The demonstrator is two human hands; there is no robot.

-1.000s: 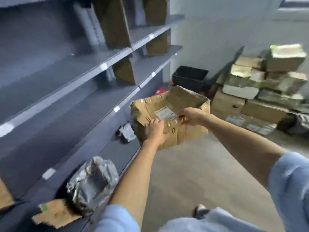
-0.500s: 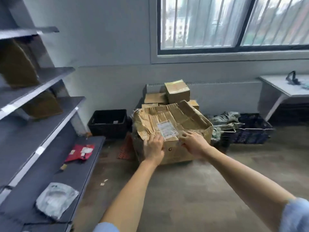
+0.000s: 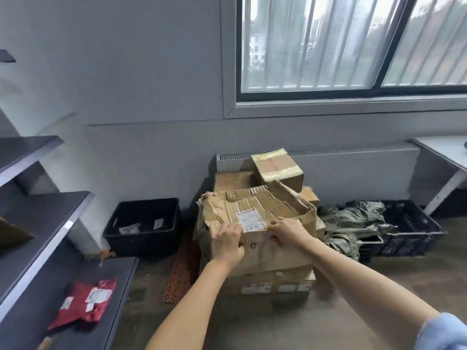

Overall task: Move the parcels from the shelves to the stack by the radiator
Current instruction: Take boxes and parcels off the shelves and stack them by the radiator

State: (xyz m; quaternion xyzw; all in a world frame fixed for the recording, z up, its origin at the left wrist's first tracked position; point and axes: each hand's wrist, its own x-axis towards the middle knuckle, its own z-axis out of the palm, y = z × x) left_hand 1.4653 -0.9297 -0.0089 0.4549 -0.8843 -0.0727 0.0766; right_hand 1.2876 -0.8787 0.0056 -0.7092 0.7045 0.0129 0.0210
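Two hands pinch crushed cardboard parcel (image 3: 255,223) at near top edge, frame centre, against stack (image 3: 275,284) by radiator (image 3: 353,168): left hand (image 3: 226,242), right hand (image 3: 286,232). Probably light, floppy (walls buckled); support underneath.

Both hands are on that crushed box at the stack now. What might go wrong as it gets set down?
The crushed box is dented and torn, so it may sag or tip on the stack. The left hand and right hand grip only its near top edge, which could rip. The small taped box behind could get knocked off.
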